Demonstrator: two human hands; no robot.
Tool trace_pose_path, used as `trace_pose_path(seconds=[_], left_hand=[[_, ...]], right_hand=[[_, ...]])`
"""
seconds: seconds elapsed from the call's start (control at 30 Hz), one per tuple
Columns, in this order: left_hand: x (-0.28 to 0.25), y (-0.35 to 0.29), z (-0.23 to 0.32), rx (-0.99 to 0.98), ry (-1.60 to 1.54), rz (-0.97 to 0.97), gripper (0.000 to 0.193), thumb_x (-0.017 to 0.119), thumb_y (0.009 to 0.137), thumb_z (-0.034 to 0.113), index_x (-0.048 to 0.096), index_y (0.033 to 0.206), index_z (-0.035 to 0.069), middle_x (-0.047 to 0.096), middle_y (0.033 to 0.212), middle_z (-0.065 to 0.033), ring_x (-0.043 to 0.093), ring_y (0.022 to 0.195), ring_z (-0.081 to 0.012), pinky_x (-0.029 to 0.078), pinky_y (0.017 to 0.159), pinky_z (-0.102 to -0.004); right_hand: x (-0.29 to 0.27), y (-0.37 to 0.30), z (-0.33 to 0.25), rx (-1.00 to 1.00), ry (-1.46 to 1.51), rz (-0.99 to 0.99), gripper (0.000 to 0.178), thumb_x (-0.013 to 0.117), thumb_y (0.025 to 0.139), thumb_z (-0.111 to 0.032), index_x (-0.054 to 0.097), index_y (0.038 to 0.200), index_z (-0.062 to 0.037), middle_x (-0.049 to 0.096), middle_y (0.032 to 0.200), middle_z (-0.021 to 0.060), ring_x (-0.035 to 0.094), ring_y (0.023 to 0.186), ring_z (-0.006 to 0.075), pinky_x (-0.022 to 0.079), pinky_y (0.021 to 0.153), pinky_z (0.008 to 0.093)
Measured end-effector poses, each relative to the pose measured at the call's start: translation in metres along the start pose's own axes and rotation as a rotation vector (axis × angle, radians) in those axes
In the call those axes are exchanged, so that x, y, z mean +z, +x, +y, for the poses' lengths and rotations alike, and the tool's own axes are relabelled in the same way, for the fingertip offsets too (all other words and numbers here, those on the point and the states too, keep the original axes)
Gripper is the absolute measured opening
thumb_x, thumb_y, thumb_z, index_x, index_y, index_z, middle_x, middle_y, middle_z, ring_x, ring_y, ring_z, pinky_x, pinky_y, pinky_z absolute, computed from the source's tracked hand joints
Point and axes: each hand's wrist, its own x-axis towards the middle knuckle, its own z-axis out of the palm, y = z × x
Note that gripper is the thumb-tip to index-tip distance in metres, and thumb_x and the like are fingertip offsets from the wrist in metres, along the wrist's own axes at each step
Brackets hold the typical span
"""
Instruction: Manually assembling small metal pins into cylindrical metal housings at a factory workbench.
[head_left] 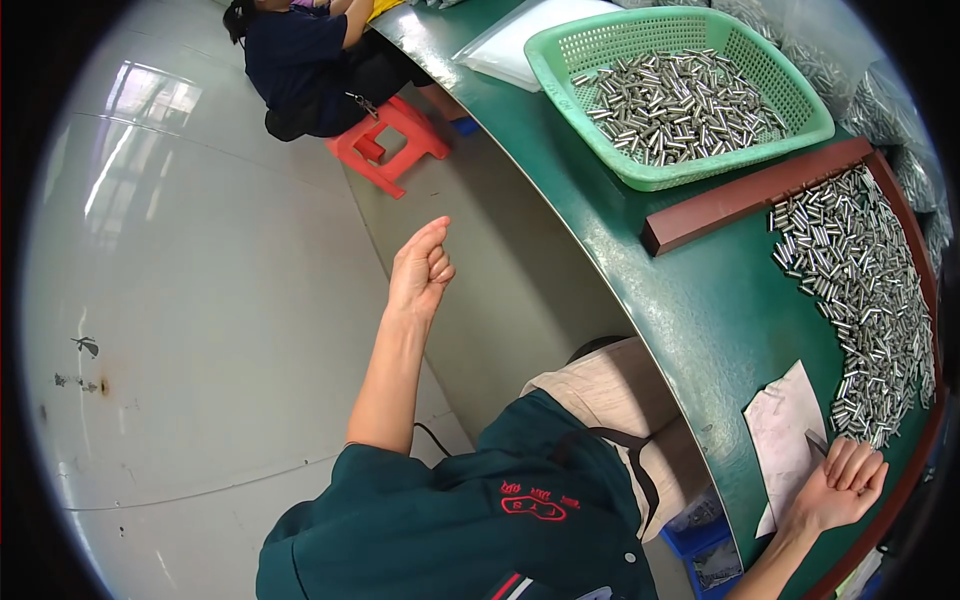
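My left hand is raised over the floor, away from the table. Its fingers are curled in, with thumb and forefinger pressed together; anything inside is hidden. On the right, my right hand is closed at the near end of a spread of short metal pins. A slim dark object shows beside its fingertips, over a creased white paper; I cannot tell whether the hand grips it. The pins lie loose on the green tabletop, against a brown raised border.
A green plastic basket of similar pins stands at the far side. A brown bar lies between basket and pins. Clear bags line the far right edge. Another person sits on a red stool. Blue bins are below the table.
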Motion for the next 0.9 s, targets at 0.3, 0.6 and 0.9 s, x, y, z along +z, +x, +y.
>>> trace_pose_path(seconds=[0.3, 0.6, 0.9], left_hand=[[0.003, 0.001, 0.001, -0.012, 0.03, -0.068, 0.021, 0.051, 0.082, 0.01, 0.048, 0.1, 0.001, 0.022, 0.047, 0.0069, 0.018, 0.039, -0.0039, 0.017, 0.038, -0.0197], [0.08, -0.038, 0.025, 0.26, 0.05, -0.404, 0.02, 0.043, 0.088, 0.016, 0.053, 0.093, -0.001, 0.028, 0.052, 0.0052, 0.022, 0.042, -0.0033, 0.018, 0.04, -0.0191], [0.208, -0.038, 0.058, 1.006, 0.567, -0.578, 0.033, 0.039, 0.09, 0.026, 0.058, 0.092, -0.001, 0.044, 0.062, 0.0029, 0.037, 0.059, -0.0045, 0.029, 0.054, -0.0207]], right_hand=[[0.0, 0.002, 0.001, 0.0, 0.0, 0.012, 0.037, 0.028, 0.09, -0.018, 0.024, 0.053, -0.0139, 0.022, 0.043, -0.0016, 0.015, 0.038, 0.0077, 0.017, 0.04, 0.0214], [0.01, 0.0, 0.002, -0.029, 0.02, 0.128, 0.039, 0.027, 0.091, -0.02, 0.024, 0.053, -0.0143, 0.021, 0.043, -0.0028, 0.014, 0.037, 0.007, 0.016, 0.038, 0.0219], [0.012, -0.002, 0.0, -0.045, 0.012, 0.122, 0.039, 0.026, 0.091, -0.023, 0.024, 0.053, -0.0141, 0.021, 0.042, -0.003, 0.014, 0.035, 0.0063, 0.016, 0.036, 0.0215]])
